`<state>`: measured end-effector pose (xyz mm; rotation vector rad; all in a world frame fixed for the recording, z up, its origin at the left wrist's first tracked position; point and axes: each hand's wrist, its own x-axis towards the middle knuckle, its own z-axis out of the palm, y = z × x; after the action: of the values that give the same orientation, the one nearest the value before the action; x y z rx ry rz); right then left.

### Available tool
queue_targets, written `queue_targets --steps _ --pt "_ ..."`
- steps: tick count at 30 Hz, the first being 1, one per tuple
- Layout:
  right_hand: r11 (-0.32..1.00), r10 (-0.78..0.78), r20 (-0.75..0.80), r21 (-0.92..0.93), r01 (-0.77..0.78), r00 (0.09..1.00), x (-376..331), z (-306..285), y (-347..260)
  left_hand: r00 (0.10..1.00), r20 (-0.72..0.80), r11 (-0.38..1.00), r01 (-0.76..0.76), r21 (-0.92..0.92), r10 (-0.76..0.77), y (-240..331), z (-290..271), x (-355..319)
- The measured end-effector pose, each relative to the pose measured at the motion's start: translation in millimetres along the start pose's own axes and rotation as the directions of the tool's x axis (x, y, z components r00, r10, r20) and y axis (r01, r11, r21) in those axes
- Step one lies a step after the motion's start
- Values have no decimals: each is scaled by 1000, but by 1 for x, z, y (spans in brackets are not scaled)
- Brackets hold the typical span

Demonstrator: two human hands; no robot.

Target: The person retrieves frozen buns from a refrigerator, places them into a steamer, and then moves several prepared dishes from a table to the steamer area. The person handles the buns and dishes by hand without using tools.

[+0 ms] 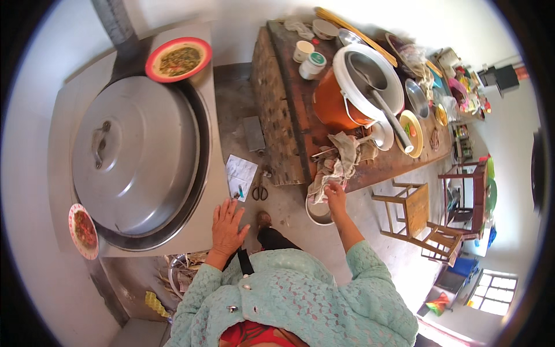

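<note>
My left hand (pixel 227 230) rests with its fingers spread at the right edge of the pale stove top (pixel 211 202). On that stove top a large domed metal lid (pixel 144 150) with a handle covers a big wok. My right hand (pixel 337 203) is closed on a crumpled, stained cloth (pixel 328 176) at the front corner of the wooden table (pixel 381 173). Higher up, the cloth lies bunched on the table, where I cannot tell if it is one piece or two. Below my right hand a metal basin (pixel 317 215) is partly hidden.
Red-rimmed plate (pixel 207 56) of food sits behind the lid; another plate (pixel 95 246) stands near left. An orange bucket (pixel 329 101) carries a long-handled ladle (pixel 390 113). Scissors (pixel 260 192) and paper (pixel 241 172) lie on the floor. A wooden chair (pixel 416 211) stands right.
</note>
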<state>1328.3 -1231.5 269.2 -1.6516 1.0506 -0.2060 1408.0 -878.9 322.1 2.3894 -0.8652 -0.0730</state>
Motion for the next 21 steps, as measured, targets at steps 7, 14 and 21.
queue_targets --steps 7,14,21 --pt "823 -244 -204 -560 92 948 67 -26 7 992 114 989 33 142 -49 5 6 6" --pt "757 -184 -202 -653 7 962 77 -6 -3 995 92 983 11 184 -29 7 7 5" --pt "615 -254 8 -771 168 967 105 -26 3 995 96 982 -1 188 -17 9 7 7"
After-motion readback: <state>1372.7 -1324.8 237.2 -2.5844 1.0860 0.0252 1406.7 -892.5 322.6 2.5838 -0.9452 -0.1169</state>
